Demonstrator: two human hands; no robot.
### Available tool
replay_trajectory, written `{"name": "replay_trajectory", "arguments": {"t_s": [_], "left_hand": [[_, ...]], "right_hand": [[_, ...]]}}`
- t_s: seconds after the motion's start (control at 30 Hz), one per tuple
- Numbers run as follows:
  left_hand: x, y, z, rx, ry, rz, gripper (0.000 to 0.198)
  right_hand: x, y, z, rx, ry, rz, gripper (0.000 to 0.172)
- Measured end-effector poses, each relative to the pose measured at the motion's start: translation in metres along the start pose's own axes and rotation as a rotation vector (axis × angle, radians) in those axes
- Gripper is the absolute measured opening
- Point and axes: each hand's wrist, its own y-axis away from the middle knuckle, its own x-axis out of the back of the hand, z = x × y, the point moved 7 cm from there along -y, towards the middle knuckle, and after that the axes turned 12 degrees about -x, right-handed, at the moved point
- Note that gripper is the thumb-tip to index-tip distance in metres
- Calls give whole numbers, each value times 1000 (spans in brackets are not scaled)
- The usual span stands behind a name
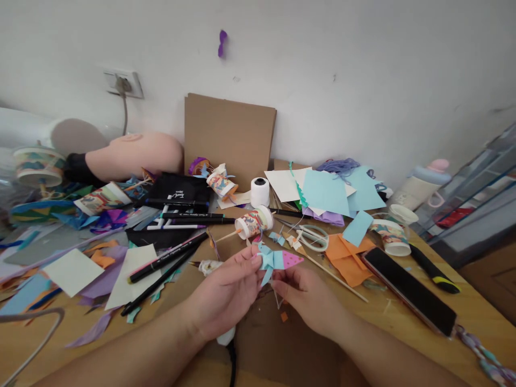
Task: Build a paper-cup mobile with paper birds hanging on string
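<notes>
Both my hands meet over the middle of a cluttered wooden table (475,317). My left hand (228,293) pinches a small folded paper piece (278,260), light blue with a pink dotted tip pointing right. My right hand (308,298) sits just below and right of it, fingers curled toward the underside of the paper; what they grip is hidden. A thin wooden skewer (334,277) lies on the table behind the paper piece. A small patterned paper cup (253,222) lies on its side on a stick just beyond my hands.
Black marker pens (169,258) lie left of my hands. Scissors (312,236), orange paper (346,258), a black phone (409,290) and a paper cup (391,236) are to the right. A white thread spool (260,192), cardboard (229,137) and blue sheets (334,193) stand behind.
</notes>
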Motion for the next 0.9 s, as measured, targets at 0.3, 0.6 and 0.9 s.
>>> {"name": "replay_trajectory", "arguments": {"t_s": [0.3,0.6,0.9], "left_hand": [[-1,0,-3,-7,-8,-63,16],[2,-3,4,-59,34,-31,10],[2,-2,1,-24,-2,-63,15]], "right_hand": [[-6,5,-5,3,90,-1,17],[4,5,-11,59,34,-13,19],[8,2,-7,78,89,91,15]]}}
